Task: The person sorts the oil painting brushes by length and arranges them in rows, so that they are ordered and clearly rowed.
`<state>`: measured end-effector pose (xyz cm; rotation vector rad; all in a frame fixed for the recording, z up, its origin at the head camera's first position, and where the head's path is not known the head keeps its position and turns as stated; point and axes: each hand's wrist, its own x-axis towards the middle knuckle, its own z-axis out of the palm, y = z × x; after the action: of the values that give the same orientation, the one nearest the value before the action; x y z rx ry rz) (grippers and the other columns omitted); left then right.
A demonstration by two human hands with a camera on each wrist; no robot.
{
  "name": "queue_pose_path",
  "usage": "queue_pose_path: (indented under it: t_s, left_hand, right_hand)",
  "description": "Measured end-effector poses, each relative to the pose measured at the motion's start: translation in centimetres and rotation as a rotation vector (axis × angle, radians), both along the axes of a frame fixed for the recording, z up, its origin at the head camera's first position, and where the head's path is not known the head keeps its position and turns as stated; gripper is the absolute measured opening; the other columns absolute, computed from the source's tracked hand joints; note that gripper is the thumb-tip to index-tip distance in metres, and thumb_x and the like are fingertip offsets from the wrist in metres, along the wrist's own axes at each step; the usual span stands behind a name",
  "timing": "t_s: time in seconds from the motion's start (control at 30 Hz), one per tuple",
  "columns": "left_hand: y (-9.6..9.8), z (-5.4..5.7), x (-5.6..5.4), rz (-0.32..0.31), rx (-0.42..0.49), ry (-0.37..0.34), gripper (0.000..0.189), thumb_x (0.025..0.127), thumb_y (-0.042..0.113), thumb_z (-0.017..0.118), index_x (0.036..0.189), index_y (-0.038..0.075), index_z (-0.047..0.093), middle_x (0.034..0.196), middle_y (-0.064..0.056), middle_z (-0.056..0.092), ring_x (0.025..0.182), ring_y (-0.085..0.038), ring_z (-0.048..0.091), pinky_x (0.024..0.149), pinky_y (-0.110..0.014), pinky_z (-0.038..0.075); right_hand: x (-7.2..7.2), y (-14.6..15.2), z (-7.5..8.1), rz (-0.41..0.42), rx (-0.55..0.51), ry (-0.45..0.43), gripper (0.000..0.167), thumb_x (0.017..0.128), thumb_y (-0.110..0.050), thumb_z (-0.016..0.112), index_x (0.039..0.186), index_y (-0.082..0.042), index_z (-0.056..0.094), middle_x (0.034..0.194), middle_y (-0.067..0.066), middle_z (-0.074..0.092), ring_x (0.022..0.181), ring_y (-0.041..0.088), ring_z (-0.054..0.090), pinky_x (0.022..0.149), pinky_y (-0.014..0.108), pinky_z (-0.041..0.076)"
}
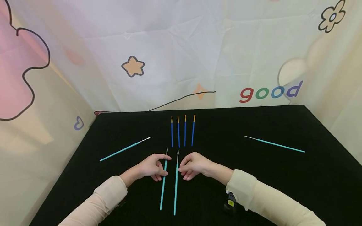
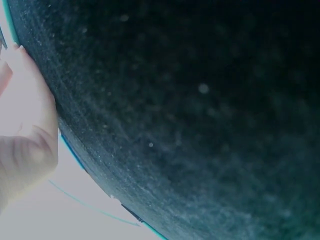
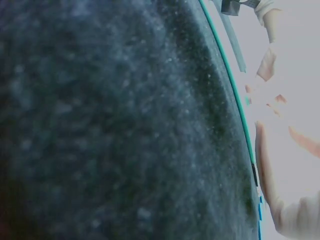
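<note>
Two turquoise-handled paintbrushes lie nearly parallel on the black cloth in the head view. Over the left paintbrush (image 1: 162, 194) is my left hand (image 1: 152, 165), its index finger stretched across the upper part and its thumb against the handle. My right hand (image 1: 195, 165) is just right of the other turquoise paintbrush (image 1: 175, 191), fingers loosely bent and fingertips at the handle's edge. Whether they touch it is unclear. In the left wrist view, the left hand (image 2: 30, 115) shows at the edge; the right wrist view shows the right hand (image 3: 285, 185) beside a turquoise handle (image 3: 232, 82).
Several blue paintbrushes (image 1: 178, 133) with orange-brown tips stand in a row farther back. One turquoise paintbrush (image 1: 124, 149) lies slanted at left, another (image 1: 278, 145) at right. A small black device (image 1: 230, 202) is below the right sleeve. A printed curtain (image 1: 181, 62) hangs behind the black cloth (image 1: 240, 125).
</note>
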<state>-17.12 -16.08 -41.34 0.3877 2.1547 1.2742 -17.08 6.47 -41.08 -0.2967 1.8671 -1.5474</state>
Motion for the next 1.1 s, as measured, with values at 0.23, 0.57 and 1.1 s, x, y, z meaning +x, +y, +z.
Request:
queue_pose_path:
  t_s: [0.23, 0.57, 1.1]
  left_hand:
    - [-0.4, 0.4, 0.2, -0.029, 0.069, -0.022, 0.055, 0.084, 0.005, 0.063, 0.133, 0.002, 0.038, 0.073, -0.01, 0.062, 0.06, -0.019, 0.061, 0.055, -0.036, 0.053]
    - [-0.7, 0.8, 0.3, -0.011, 0.132, 0.003, 0.042, 0.086, 0.003, 0.06, 0.125, -0.003, 0.045, 0.079, -0.012, 0.062, 0.065, -0.019, 0.06, 0.058, -0.037, 0.053]
    - [-2.9, 2.2, 0.9, 0.027, 0.204, 0.138, 0.045, 0.086, 0.007, 0.061, 0.125, -0.007, 0.043, 0.086, -0.021, 0.06, 0.07, -0.023, 0.06, 0.061, -0.037, 0.053]
  right_hand:
    - [0.1, 1.0, 0.3, 0.034, -0.025, 0.024, 0.015, 0.084, -0.005, 0.063, 0.094, 0.005, 0.058, 0.076, 0.012, 0.063, 0.061, 0.018, 0.064, 0.059, 0.031, 0.054]
    - [0.2, 2.8, 1.2, 0.042, -0.07, 0.044, 0.024, 0.085, -0.006, 0.062, 0.101, 0.011, 0.056, 0.082, 0.016, 0.063, 0.065, 0.019, 0.064, 0.062, 0.033, 0.054]
    - [0.0, 5.6, 2.3, 0.085, -0.116, 0.139, 0.037, 0.087, -0.01, 0.061, 0.112, 0.015, 0.051, 0.09, 0.025, 0.061, 0.071, 0.022, 0.065, 0.066, 0.037, 0.054]
